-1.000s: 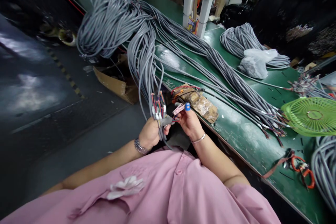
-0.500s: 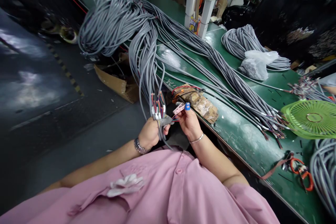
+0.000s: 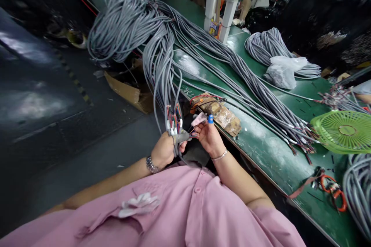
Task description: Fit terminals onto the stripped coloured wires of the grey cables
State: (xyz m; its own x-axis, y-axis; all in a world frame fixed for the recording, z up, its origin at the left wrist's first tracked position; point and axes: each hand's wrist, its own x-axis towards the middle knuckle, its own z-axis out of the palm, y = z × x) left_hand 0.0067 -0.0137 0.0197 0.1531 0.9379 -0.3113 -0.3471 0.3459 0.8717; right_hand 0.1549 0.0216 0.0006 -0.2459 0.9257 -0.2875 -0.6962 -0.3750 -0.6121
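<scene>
Head view: a left hand point(image 3: 163, 149) clamps round grey cables point(image 3: 158, 60) with multicoloured wire ends point(image 3: 174, 115) before a pink buttoned shirt point(image 3: 199, 204). The right hand point(image 3: 211, 139) has just shifted its blue-covered thumb point(image 3: 210, 119) beside a small pale-pink piece point(image 3: 199, 119), suggesting readjustment; its grip cannot be told.

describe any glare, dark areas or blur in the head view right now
Head view: pale glare on the green table and the floor at left; head view: the dark heap at upper right shows little detail; head view: the pink piece looks smeared.
</scene>
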